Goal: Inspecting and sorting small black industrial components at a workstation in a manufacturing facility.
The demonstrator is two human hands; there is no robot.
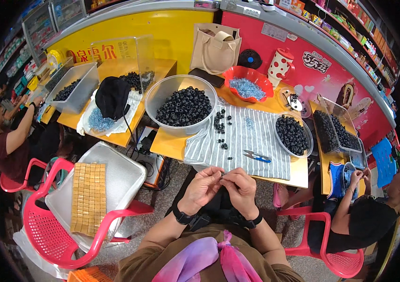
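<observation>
Dark bead (222, 176) between left and right fingers (233, 177)

A shop with tables for handwork set up inside it.
Shelves (350, 40) packed with small, colourful packages curve across the upper right of the frame, and a glass-doored cabinet (40, 30) stands at the upper left beside more stocked shelves. A red panel (256, 44) with an ice-cream picture (348, 95) on the right and a yellow panel (167, 35) at the top centre look like shop counter fronts. Before them, wooden tables (166, 144) carry clear tubs (155, 107) of small black pieces (188, 107), with pink plastic chairs (49, 230) and seated people (366, 218) at the left and right edges.
</observation>
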